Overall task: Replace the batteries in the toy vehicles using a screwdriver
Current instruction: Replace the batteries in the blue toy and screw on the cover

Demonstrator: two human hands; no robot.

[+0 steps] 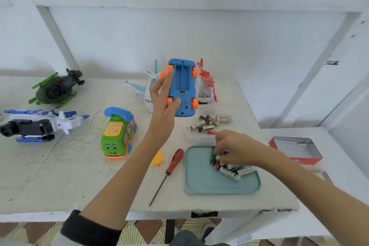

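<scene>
My left hand (pixel 162 99) grips a blue toy car (pixel 182 88) with orange wheels, lifted above the table with its underside toward me. Its battery compartment is uncovered and looks empty. My right hand (pixel 232 149) reaches down into a teal tray (pixel 199 183) and pinches small batteries (pixel 223 153) from a pile of batteries (pixel 235 171) there. A red-handled screwdriver (pixel 172 166) lies on the table left of the tray. A yellow plastic piece (pixel 157 159) lies beside its handle.
A clear tray holds more loose batteries (pixel 209 123) behind my right hand. Around the table lie a green phone car (pixel 117 136), a white plane (pixel 148 92), a red-rotor helicopter (pixel 205 84), a green helicopter (pixel 57 88) and a blue-white helicopter (pixel 40 125). A red tin (pixel 295 149) sits at right.
</scene>
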